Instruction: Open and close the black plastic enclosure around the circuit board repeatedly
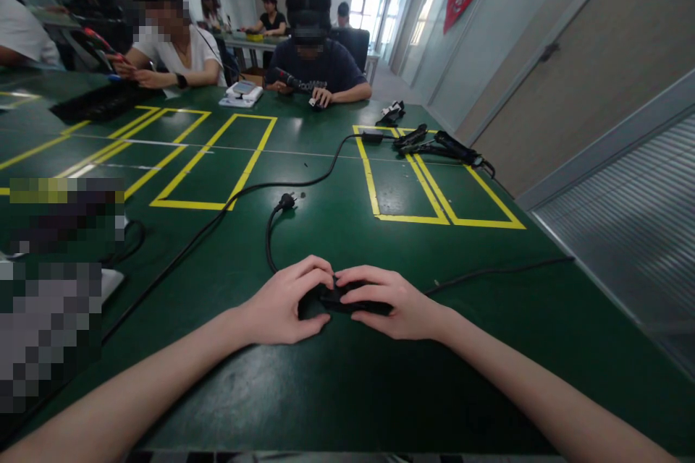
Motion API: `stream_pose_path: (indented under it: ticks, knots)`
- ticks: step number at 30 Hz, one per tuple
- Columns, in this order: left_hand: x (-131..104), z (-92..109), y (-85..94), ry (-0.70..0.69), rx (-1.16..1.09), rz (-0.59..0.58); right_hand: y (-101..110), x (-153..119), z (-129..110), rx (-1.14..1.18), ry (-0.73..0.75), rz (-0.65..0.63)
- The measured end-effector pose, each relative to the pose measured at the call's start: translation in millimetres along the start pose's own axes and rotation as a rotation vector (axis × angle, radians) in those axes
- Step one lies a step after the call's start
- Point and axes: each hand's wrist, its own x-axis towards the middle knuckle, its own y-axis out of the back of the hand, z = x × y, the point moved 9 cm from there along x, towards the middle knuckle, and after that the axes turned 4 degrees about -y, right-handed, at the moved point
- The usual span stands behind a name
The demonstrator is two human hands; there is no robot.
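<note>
In the head view, I'm cupping a black block [332, 299] near the near edge of the green bench [380, 391], and my own fingers are hiding much of its shape. My right hand [395, 304] is pinching it, fingers bending over the top, thumb lying along the near side. My left hand [285, 302] is arching around its left end, thumb and fingers standing apart; whether they're pinching it, I cannot tell. A smooth black cord [268, 235] is curving from behind my left hand to a rounded plug [287, 202] with metal pins, while another cord [489, 271] is running from behind my right hand toward the bench's right edge. Farther up, a long cable [271, 185] is snaking from the left side to a small box [372, 136] beside a blurry black bundle [456, 149] near the far right corner. By the left edge, pixelation is masking some objects [48, 333].
</note>
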Motion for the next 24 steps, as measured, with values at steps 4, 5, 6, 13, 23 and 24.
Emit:
stream_pose_path:
  ticks: [4, 5, 6, 13, 23, 24]
  knots:
    - [-1, -2, -5.2, -0.011, 0.072, -0.033, -4, 0, -8, -0.112, 0.048, -0.011]
    - [-1, -1, -5.7, -0.022, 0.079, -0.034, -4, 1, -8, -0.14, 0.052, -0.006]
    - [-1, -1, -6.2, -0.033, 0.086, -0.036, -3, 1, -9, -0.169, 0.053, 0.002]
    - [-1, 0, -9.9, -0.058, 0.117, -0.066, 6, 3, -3, -0.251, 0.003, 0.018]
    - [-3, -6, -12.5, -0.005, 0.053, -0.079, 9, 3, -10, -0.282, 0.076, 0.073]
    - [-3, -6, -12.2, -0.001, 0.047, -0.075, 10, 3, -10, -0.272, 0.077, 0.084]
